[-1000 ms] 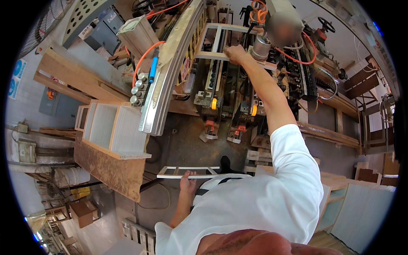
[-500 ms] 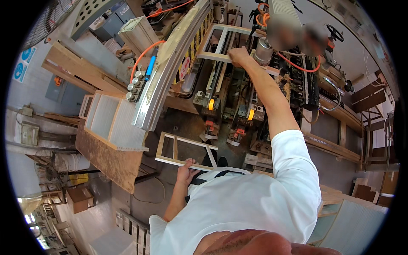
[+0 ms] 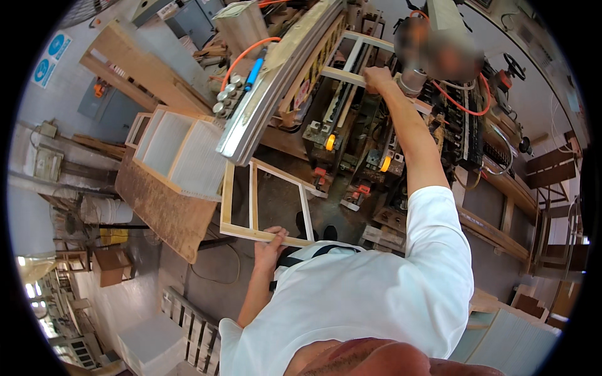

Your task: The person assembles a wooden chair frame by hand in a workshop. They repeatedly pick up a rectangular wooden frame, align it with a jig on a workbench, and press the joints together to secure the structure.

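Near the person's waist, a pale wooden frame [image 3: 253, 197] is held by the left hand [image 3: 269, 243], whose fingers are closed over the near rail. The frame is tilted above the floor, with its open spaces divided by crossbars, and its far left corner is brought close to the lower end of a metal beam [image 3: 276, 88]; whether the two are touching cannot be told.

Farther forward, the right arm is stretched out over a machine [image 3: 370, 135], and the right hand [image 3: 378, 80] is placed at the near rail of a second frame [image 3: 343, 76], which is laid across the machine's bars. The fingers of this hand are curled inward, but whether the rail is pinched by them cannot be told. Just right of the hand, a metal cylinder [image 3: 412, 81] is seen, with a red hose [image 3: 467, 109] curving away behind it. Two yellow knobs [image 3: 330, 142] and two red clamps [image 3: 362, 190] are mounted on the near side of the machine.

On the left, a stack of frames [image 3: 200, 150] is carried by a brown counter [image 3: 163, 210]. Above it, an orange hose [image 3: 241, 56] is looped beside a blue pen-shaped object [image 3: 254, 74] on the beam. At the lower right, another pale stack [image 3: 517, 344] is partly hidden by the person's white sleeve [image 3: 437, 219]. Part of the top of the view is blurred.
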`<state>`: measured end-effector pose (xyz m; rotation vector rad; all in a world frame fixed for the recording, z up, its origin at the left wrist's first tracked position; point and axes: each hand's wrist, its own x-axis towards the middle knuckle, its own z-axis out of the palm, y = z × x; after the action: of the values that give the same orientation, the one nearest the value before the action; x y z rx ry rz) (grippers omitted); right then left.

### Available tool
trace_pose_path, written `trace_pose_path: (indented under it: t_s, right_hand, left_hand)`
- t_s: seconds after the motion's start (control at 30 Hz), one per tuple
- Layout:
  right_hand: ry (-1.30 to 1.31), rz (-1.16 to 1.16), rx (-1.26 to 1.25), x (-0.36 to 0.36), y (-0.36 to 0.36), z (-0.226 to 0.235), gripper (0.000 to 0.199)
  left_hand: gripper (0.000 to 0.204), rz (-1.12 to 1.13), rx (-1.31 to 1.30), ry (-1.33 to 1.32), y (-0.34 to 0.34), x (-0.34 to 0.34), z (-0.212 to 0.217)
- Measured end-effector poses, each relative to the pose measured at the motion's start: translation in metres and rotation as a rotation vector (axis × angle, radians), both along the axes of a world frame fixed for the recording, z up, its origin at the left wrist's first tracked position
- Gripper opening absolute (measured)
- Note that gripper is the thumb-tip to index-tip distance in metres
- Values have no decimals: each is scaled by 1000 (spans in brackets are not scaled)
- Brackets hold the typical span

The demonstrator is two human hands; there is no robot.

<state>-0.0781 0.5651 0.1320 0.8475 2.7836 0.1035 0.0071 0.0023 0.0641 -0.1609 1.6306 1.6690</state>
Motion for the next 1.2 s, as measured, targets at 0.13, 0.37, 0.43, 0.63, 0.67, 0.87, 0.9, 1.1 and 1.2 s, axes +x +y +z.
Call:
trace_pose_path:
  t_s: [0.13, 0.37, 0.43, 0.63, 0.67, 0.87, 0.9, 1.1, 1.2]
  right_hand:
    - [120, -22, 53, 6, -5, 3, 40]
    - [1057, 8, -186, 19, -72, -5, 48]
    - [1195, -92, -455, 28, -127, -5, 43]
    - [1191, -184, -761, 59, -282, -62, 31]
    - [1165, -169, -805, 66, -300, -80, 30]
    - [771, -299, -709, 134, -390, -161, 36]
    - [654, -307, -704, 152, -396, -175, 38]
    - [709, -661, -557, 243, -451, -206, 36]
    - [734, -776, -585, 265, -467, -214, 36]
  left_hand:
    - [24, 16, -2, 179, -37, -14, 28]
    - [28, 4, -130, 805, -143, -102, 91]
    - [37, 224, -51, 687, -171, -144, 99]
    - [53, 316, 387, 572, -212, -309, 92]
    - [52, 303, 405, 544, -213, -339, 87]
    - [46, 279, 333, 480, -208, -487, 48]
    - [48, 150, -73, 556, -198, -487, 61]
    - [55, -223, -1267, 1269, -184, -477, 83]
    - [51, -254, -877, 1355, -149, -431, 96]
